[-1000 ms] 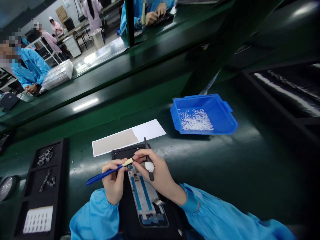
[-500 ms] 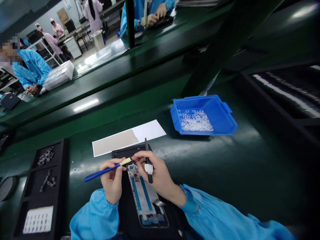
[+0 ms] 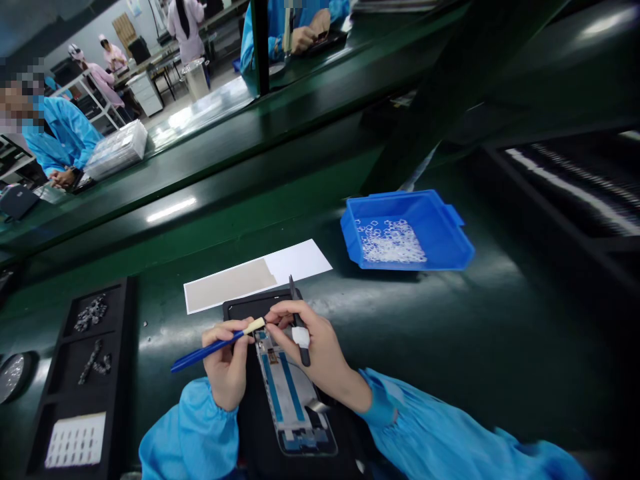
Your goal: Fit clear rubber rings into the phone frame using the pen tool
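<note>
A dark green table (image 3: 450,333) is seen in a workshop, with other workers seated beyond. A phone frame (image 3: 293,393), pale with blue strips, lies on a black mat (image 3: 250,308) before the person. The left hand (image 3: 226,363) is closed on a blue pen-like tool (image 3: 215,345), its cream tip at the frame's top. The right hand (image 3: 320,350) is clamped on black tweezers (image 3: 299,327).

Left hand (image 3: 226,363) gripping blue tool (image 3: 210,347); right hand (image 3: 315,347) with black tweezers (image 3: 299,320) over phone frame (image 3: 293,400).

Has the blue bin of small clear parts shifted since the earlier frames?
No. The blue bin sits at the same spot right of the white sheet.
</note>
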`<state>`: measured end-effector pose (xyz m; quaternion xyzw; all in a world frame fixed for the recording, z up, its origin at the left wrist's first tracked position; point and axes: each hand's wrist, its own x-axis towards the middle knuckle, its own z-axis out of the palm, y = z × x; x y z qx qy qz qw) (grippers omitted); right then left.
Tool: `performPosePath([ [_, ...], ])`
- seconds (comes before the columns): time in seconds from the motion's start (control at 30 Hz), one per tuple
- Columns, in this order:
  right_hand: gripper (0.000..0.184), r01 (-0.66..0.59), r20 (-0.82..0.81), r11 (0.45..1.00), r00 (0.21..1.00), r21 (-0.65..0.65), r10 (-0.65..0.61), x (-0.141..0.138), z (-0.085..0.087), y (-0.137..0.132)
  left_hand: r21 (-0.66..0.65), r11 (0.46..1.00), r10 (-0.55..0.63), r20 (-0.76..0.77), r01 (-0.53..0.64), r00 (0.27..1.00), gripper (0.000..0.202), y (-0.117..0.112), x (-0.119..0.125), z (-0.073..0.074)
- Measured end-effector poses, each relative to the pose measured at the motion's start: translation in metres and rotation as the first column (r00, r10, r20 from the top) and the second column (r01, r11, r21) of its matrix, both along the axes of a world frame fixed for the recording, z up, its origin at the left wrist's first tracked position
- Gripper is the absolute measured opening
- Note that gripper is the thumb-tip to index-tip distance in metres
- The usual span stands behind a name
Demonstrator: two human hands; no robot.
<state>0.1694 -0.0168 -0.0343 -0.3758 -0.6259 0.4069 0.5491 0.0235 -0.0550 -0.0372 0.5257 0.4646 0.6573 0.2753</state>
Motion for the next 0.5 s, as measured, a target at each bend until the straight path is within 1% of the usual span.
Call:
performPosePath([
  [0.17, 0.015, 0.009, 0.01, 1.0, 1.0, -0.009, -0.009, 0.0, 0.0, 0.001, -0.005, 1.0, 0.015, -0.02, -0.015, 1.0, 0.016, -0.001, 0.0, -0.001],
  [0.37, 0.014, -0.022, -0.014, 0.999, 1.0, -0.024, 0.022, 0.001, 0.007, 0.002, -0.016, 1.0, -0.016, 0.007, 0.016, 1.0, 0.017, -0.002, 0.001, -0.001],
  [0.43, 0.012, -0.041, -0.022, 0.998, 0.999, -0.052, 0.04, 0.001, 0.009, 0.003, -0.059, 0.998, -0.01, 0.042, 0.013, 0.999, 0.019, -0.001, -0.001, -0.001],
  [0.5, 0.01, -0.064, -0.043, 0.995, 0.997, -0.074, 0.061, 0.002, 0.01, 0.003, -0.136, 0.99, -0.013, 0.104, 0.027, 0.995, 0.023, 0.0, -0.003, 0.0],
])
